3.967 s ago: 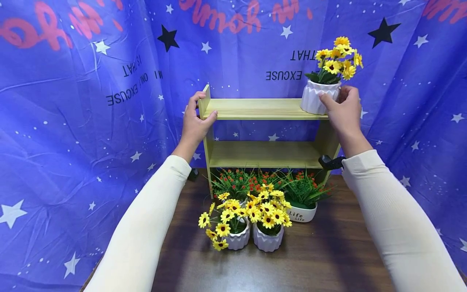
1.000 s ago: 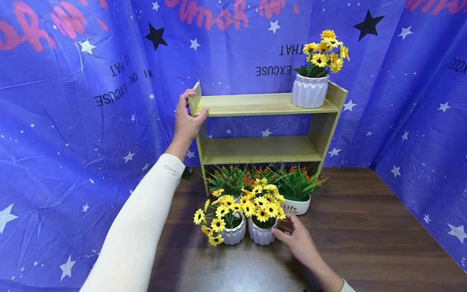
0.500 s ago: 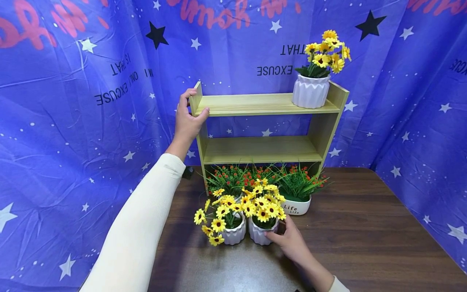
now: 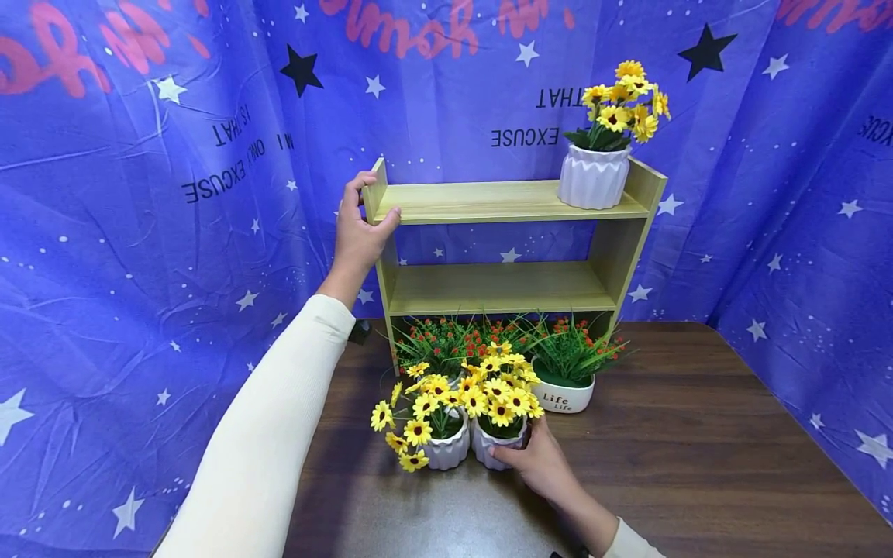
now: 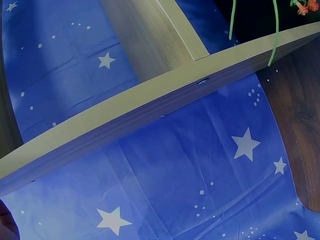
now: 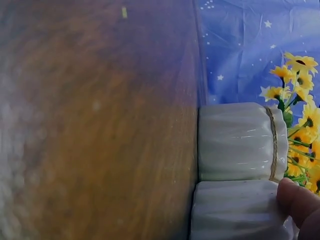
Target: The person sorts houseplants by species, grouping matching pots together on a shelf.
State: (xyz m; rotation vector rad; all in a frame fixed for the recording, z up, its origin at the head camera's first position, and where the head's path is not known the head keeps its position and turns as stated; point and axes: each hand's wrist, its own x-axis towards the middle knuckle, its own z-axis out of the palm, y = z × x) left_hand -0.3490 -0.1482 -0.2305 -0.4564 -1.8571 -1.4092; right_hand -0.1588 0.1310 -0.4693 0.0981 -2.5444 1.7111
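Observation:
My left hand (image 4: 357, 239) grips the upper left corner of a light wooden shelf (image 4: 488, 203), thumb on the top board's front edge. In the left wrist view the shelf's side panel (image 5: 150, 100) crosses the picture. My right hand (image 4: 546, 465) holds a white ribbed flowerpot (image 4: 481, 443) of yellow artificial sunflowers on the table, with the thumb across its front. Beside it stands a similar sunflower pot (image 4: 448, 452). In the right wrist view the thumb (image 6: 299, 202) presses the near pot (image 6: 235, 212), close against the twine-trimmed other pot (image 6: 232, 142). My remaining right fingers are mostly hidden.
A third sunflower pot (image 4: 593, 178) stands at the right end of the top board. Red-flowered grassy plants, one in a white "Life" planter (image 4: 568, 399), stand at the shelf's foot. A starry blue curtain (image 4: 453, 108) hangs behind the brown wooden table (image 4: 684, 434).
My right hand has left the sunflower pot on the top board, come down to the table, and closed on the right-hand pot, which has shifted slightly left. My left hand stays on the shelf.

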